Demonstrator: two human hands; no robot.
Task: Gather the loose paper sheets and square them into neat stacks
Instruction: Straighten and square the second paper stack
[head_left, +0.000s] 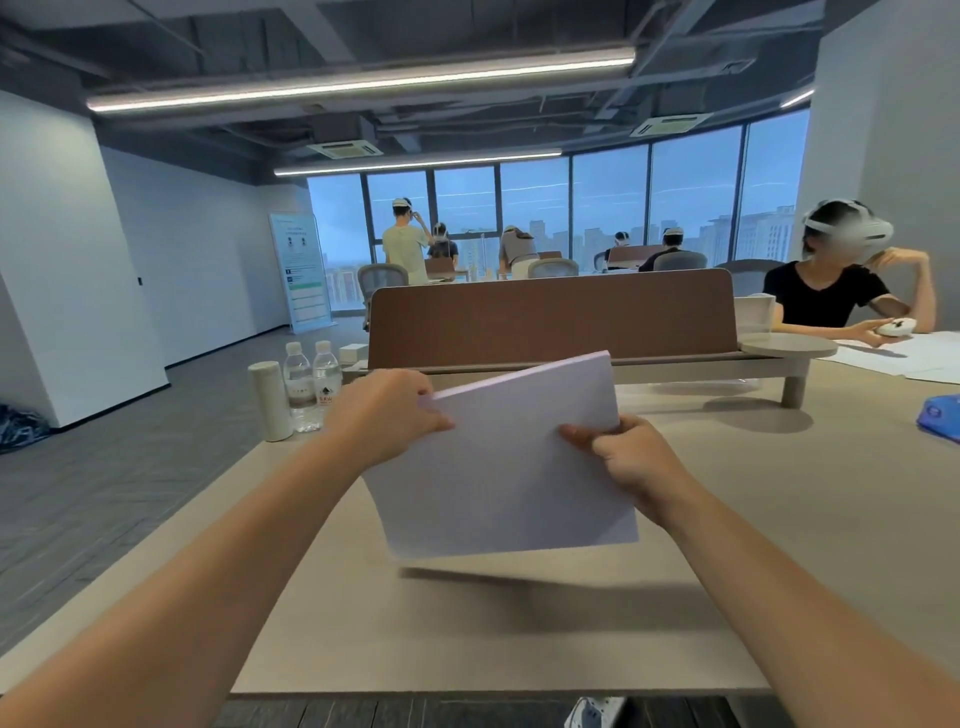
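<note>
Paper stack held tilted above table, centre frame, shadow beneath. Left hand grips stack's 10 o'clock corner; fingers behind sheets hidden. Right hand clamps 3 o'clock edge, thumb on top. Two bottles at 10 o'clock, labels unreadable. Forearms cut off at bottom.

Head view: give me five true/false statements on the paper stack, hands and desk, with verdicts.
1. Both hands hold the paper stack. True: the left hand grips its left edge, the right hand its right edge.
2. The stack lies flat on the desk. False: it is lifted and tilted, with its shadow on the desk below.
3. Two water bottles stand at the desk's far left. True.
4. The white cylinder flask lies on its side. False: it stands upright beside the bottles.
5. The brown divider panel is behind the stack. True.
</note>
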